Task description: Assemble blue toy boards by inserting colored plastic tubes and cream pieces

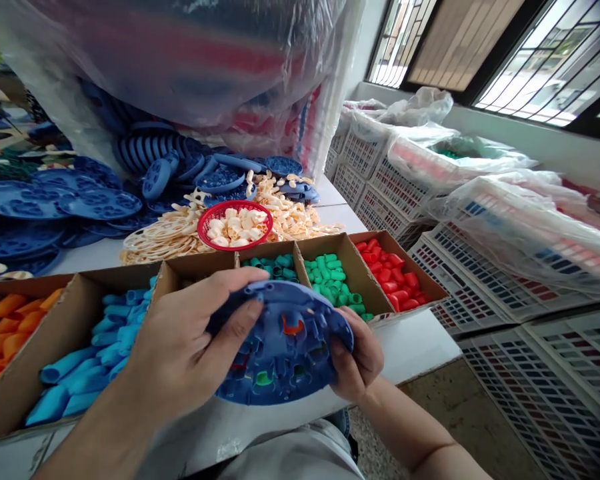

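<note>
Between my two hands I hold a round dark blue plastic disc (280, 360), tilted, with moulded holes and posts facing me. A bit of orange and a bit of green plastic show in its openings. My left hand (195, 333) grips its upper left rim, thumb on the near face. The right rim is pinched by my right hand (357, 353). Just beyond the disc runs a cardboard box with compartments (275, 253). Its compartments hold orange pieces (15, 320), light blue pieces (105, 340), teal pieces (280, 267), green pieces (327, 273) and red pieces (393, 277).
A red basket (203, 230) of cream pieces stands behind the box, among loose cream parts (285, 210). Blue discs (100, 202) are piled at the left. White crates (530, 267) under plastic film stack along the right wall. A large plastic-wrapped bundle (205, 73) rises at the back.
</note>
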